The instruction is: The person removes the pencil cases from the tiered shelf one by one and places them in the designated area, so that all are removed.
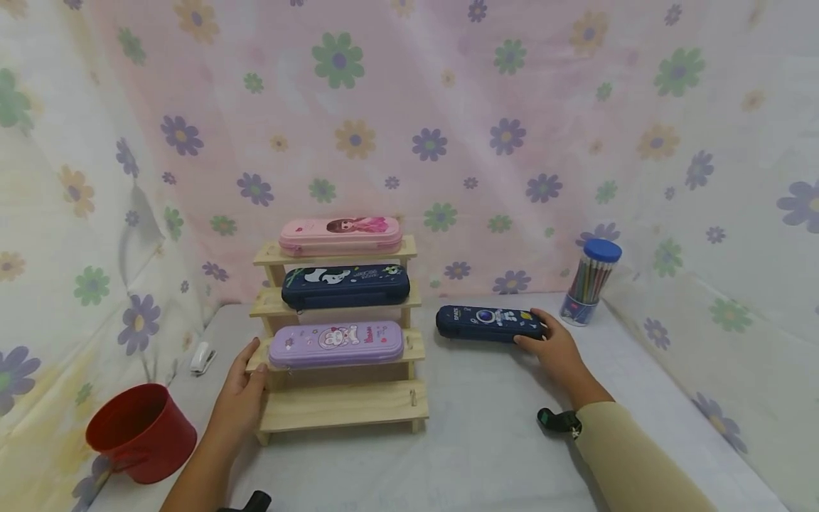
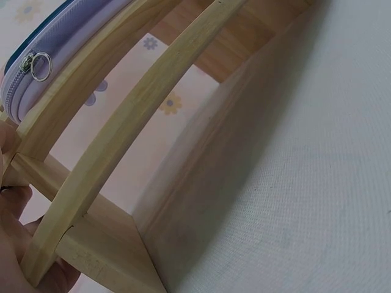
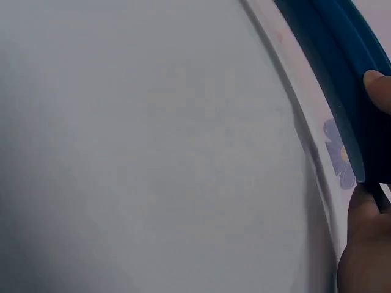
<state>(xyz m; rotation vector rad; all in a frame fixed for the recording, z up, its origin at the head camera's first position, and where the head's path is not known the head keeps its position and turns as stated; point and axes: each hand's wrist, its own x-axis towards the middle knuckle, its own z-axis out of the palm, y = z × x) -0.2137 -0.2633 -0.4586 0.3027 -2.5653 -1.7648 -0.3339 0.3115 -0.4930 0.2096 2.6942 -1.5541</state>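
My right hand grips the right end of a navy pencil case with an astronaut print. In the right wrist view the thumb presses on that case's dark blue side. Whether the case touches the table cannot be told. My left hand holds the left side of a stepped wooden stand, near its lilac case. The left wrist view has fingers around the wooden slats. On the stand lie a pink case, a navy panda case and a lilac case, one per step.
A red metal bucket stands at the left by my forearm. Behind it is a small white stapler-like object. A blue-lidded jar of pencils stands at the back right. Flowered cloth hangs around the white-covered table.
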